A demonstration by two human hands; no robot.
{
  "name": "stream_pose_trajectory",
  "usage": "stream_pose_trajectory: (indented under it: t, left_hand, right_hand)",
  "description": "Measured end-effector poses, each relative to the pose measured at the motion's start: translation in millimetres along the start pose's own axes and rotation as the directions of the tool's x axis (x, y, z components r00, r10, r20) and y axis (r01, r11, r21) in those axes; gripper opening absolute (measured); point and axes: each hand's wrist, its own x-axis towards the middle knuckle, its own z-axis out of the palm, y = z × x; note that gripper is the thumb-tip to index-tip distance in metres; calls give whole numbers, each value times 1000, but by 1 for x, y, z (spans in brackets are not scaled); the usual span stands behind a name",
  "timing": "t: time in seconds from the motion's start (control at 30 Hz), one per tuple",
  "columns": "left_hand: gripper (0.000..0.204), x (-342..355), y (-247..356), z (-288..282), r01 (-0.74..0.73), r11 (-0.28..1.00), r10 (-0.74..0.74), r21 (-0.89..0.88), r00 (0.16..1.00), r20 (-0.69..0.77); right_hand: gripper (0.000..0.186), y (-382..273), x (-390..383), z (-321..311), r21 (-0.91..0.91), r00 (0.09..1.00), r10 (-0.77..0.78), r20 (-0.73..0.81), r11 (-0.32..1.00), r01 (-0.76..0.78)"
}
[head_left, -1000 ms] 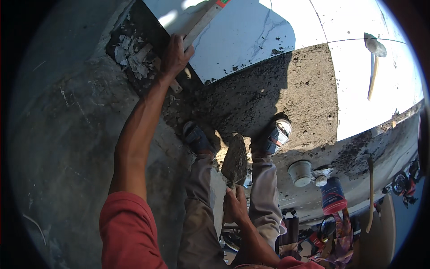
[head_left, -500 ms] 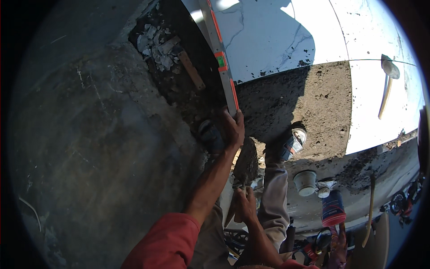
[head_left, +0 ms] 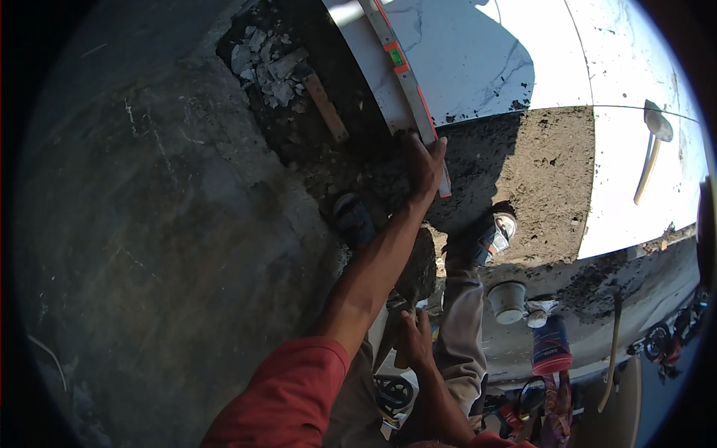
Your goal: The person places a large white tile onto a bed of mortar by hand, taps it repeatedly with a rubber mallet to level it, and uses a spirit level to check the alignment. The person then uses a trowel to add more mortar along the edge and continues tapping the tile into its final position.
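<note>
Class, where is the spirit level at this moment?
In the head view, the spirit level slants from the top edge, just right of centre, across the white tile; the left grip holds it near its lower end.

Grey spirit level (head_left: 412, 88) with orange-red trim and green vial is held slanting down-right at upper centre; dark-bladed trowel (head_left: 422, 269) is gripped at lower centre, blade pointing up-frame, partly hidden.

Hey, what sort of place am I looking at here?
Most likely a building site or renovation with a partly tiled floor: large white tiles border a rough, uncovered patch that looks like mortar or soil, and the left hand holds a spirit level.
</note>
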Motion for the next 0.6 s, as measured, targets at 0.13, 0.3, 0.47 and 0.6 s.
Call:
stream_pose_trajectory:
  t: [0.13, 0.3, 0.47, 0.6]
  left_hand:
    - [51, -5, 8, -5, 47, 997, -41, -54, 993, 111]
    - [60, 5, -30, -36, 21, 995, -13, -97, 996, 83]
    - [61, 17, -30, -49, 97, 987, -81, -125, 989, 126]
    - [61, 24, -17, -45, 119, 987, -104, -105, 986, 133]
  right_hand:
    - [31, -4, 3, -3, -28, 999, 12, -35, 1000, -13]
    - [30, -5, -2, 3, -7, 999, -28, -14, 1000, 28]
    - [30, -6, -1, 1, 16, 999, -49, 8, 999, 49]
    - [30, -5, 0, 1, 26, 998, -57, 5, 998, 57]
